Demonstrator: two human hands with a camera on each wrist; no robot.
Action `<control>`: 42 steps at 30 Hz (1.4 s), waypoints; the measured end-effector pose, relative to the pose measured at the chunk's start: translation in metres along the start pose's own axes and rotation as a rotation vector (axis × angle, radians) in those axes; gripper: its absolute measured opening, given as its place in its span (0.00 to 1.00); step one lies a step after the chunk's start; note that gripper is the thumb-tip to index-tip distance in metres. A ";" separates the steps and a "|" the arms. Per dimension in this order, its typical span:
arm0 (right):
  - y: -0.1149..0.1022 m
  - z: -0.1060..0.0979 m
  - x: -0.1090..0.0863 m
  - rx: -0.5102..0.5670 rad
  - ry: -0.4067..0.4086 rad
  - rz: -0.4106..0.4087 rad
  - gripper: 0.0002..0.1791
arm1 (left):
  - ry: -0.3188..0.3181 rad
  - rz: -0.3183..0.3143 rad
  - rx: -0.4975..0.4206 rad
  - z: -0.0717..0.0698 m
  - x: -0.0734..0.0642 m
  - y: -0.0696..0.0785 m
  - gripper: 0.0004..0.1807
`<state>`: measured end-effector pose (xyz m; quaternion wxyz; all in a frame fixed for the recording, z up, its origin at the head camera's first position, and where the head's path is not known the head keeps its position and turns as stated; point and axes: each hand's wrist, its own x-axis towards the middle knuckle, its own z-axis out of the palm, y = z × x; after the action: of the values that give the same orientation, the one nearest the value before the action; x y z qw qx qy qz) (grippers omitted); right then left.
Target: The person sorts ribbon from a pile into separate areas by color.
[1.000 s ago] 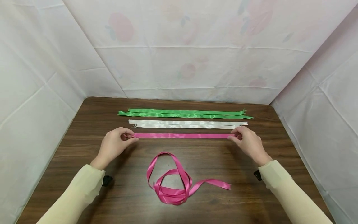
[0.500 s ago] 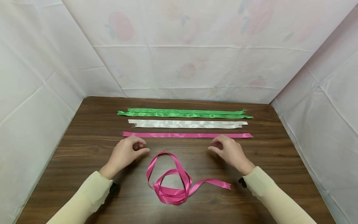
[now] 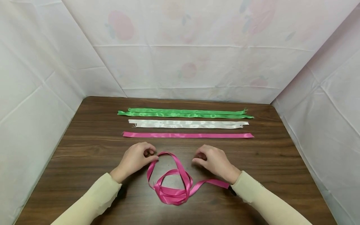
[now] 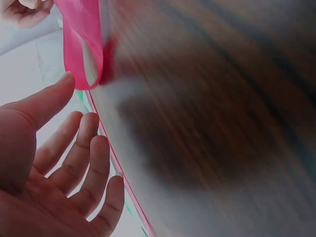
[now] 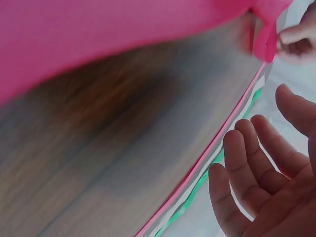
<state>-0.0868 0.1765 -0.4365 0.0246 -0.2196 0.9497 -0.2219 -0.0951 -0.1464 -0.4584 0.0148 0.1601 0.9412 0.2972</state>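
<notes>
A loosely coiled pink satin ribbon lies on the dark wooden table, one tail trailing right. My left hand is at the left of its upper loop, thumb tip right by the ribbon's edge. In the left wrist view the thumb and fingers stand apart with nothing between them. My right hand hovers right of the coil, above the tail, whose end passes under the wrist. Its fingers are loosely bent and hold nothing. Beyond both hands, a straight pink ribbon strip lies flat from left to right.
Behind the pink strip lie two white ribbon strips, side by side, with frayed ends. Farther back are two green ribbon strips. White cloth with faded fruit prints hangs behind the table, and plain white cloth hangs along both sides.
Both hands have let go of the ends of the straight pink strip, leaving it flat. They have moved inward and nearer to the person, to either side of the coiled ribbon.
</notes>
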 end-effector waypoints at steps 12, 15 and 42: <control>-0.028 0.020 0.006 -0.015 -0.078 -0.073 0.11 | -0.023 0.013 0.014 0.011 0.006 0.010 0.08; -0.032 0.026 0.006 -0.031 -0.092 -0.073 0.11 | -0.019 0.022 0.005 0.014 0.006 0.011 0.06; -0.044 -0.019 -0.016 0.224 -0.073 -0.034 0.02 | 0.067 0.176 0.005 -0.023 -0.009 0.051 0.05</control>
<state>-0.0571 0.1561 -0.4012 0.0796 -0.2396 0.9136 -0.3187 -0.0746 -0.1221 -0.4113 -0.0431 0.2323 0.9242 0.3000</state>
